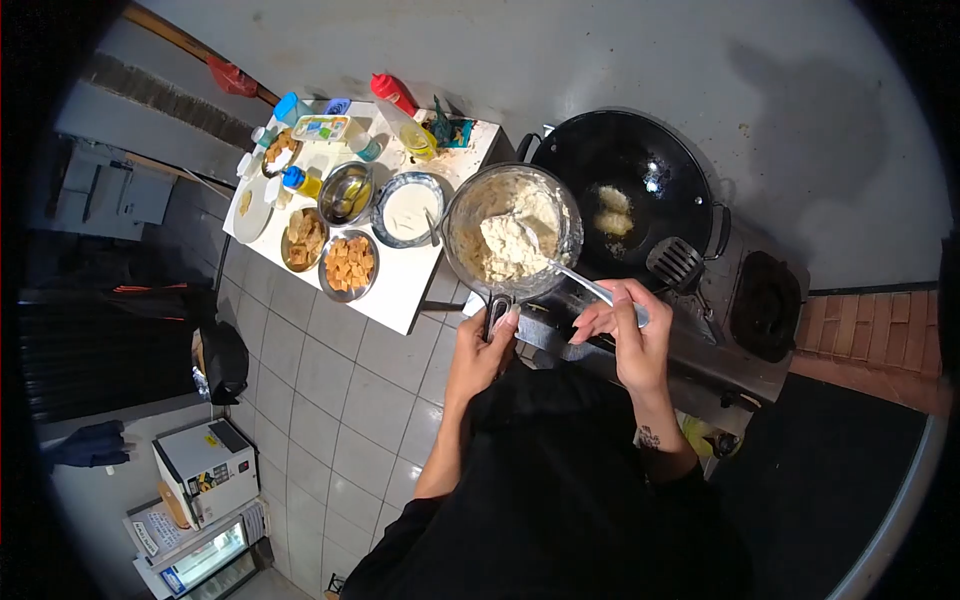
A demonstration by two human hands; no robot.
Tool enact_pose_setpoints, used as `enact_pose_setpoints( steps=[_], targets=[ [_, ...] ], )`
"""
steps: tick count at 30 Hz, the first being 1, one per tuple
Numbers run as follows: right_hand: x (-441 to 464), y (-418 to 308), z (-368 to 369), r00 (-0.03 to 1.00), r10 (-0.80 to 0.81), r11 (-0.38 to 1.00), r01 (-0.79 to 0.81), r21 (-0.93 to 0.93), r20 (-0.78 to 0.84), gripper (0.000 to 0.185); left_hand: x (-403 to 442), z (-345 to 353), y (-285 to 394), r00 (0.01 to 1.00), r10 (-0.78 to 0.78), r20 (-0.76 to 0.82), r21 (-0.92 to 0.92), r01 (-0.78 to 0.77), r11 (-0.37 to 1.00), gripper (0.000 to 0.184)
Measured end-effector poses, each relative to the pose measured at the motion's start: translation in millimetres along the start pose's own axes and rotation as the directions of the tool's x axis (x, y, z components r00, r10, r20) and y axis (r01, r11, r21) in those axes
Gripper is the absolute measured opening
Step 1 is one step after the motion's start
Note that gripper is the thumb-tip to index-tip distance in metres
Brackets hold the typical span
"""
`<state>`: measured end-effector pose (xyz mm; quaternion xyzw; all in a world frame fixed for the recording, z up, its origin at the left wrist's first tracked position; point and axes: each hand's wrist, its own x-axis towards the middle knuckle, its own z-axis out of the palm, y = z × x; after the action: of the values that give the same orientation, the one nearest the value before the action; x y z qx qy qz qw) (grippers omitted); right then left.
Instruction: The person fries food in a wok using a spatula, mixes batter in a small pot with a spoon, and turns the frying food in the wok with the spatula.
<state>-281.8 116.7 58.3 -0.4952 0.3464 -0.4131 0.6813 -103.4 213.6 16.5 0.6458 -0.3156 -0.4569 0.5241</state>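
Note:
My left hand [483,352] is closed round the black handle of a pot [453,217], which it holds beside the wok. Pale, lumpy batter [520,212] coats the pot's inside. A metal spoon [575,275] is pinched in my right hand [637,330], with a heap of batter on its bowl, over the pot. Partly behind the pot, a black wok [650,160] sits on the stove and contains oil and two pale fritters [613,210]. A slotted spatula [675,262] rests against the wok's near right rim.
A white table [400,300] at left carries a bowl of cubed food [349,266], a bowl of white mixture [410,212], an oil bottle [415,140] and a red squeeze bottle [392,92]. Another burner [765,305] lies right of the wok. A wall stands behind.

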Motion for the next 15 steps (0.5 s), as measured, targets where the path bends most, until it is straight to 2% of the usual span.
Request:
enact_pose_setpoints(
  steps=[2, 4, 5, 9, 12, 14, 15],
  targets=[
    [-1.3, 2.5, 4.9, 1.000, -0.010, 1.000, 0.010, -0.011, -0.024, 0.033, 0.2, -5.2, 2.5, 1.000, -0.021, 0.022, -0.012, 0.022, 1.000, 0.026],
    [-1.1, 4.0, 4.0, 0.998, -0.041, 0.999, 0.042, 0.014, -0.046, 0.027, 0.6, -8.6, 9.0, 0.998, -0.024, 0.055, 0.017, 0.023, 1.000, 0.025],
    [-1.3, 4.2, 3.9, 0.997, -0.060, 0.998, 0.062, 0.031, -0.052, 0.028, -0.9, -10.2, 12.7, 0.993, -0.104, 0.054, 0.010, 0.103, 0.995, 0.025],
    [-0.2, -6.4, 3.5, 0.996, -0.074, 0.997, 0.075, 0.019, -0.041, 0.029, -0.5, -21.6, 4.7, 0.995, -0.054, 0.079, 0.100, 0.046, 0.994, 0.027],
    [0.2, -7.7, 9.2, 0.993, -0.115, 0.993, 0.115, -0.028, -0.015, 0.028, -5.1, -27.5, -0.9, 0.997, -0.048, 0.061, 0.083, 0.042, 0.996, 0.028],
    [-1.0, 0.8, 15.8, 0.990, -0.122, 0.957, 0.136, -0.256, 0.069, 0.027, -8.8, -31.0, -0.6, 0.999, -0.042, 0.030, 0.081, 0.039, 0.996, 0.028],
    [-1.3, 5.0, 18.1, 0.988, -0.124, 0.948, 0.146, -0.281, 0.092, 0.024, -11.8, -33.0, -1.2, 0.999, -0.042, 0.022, 0.090, 0.040, 0.995, 0.028]
  ],
)
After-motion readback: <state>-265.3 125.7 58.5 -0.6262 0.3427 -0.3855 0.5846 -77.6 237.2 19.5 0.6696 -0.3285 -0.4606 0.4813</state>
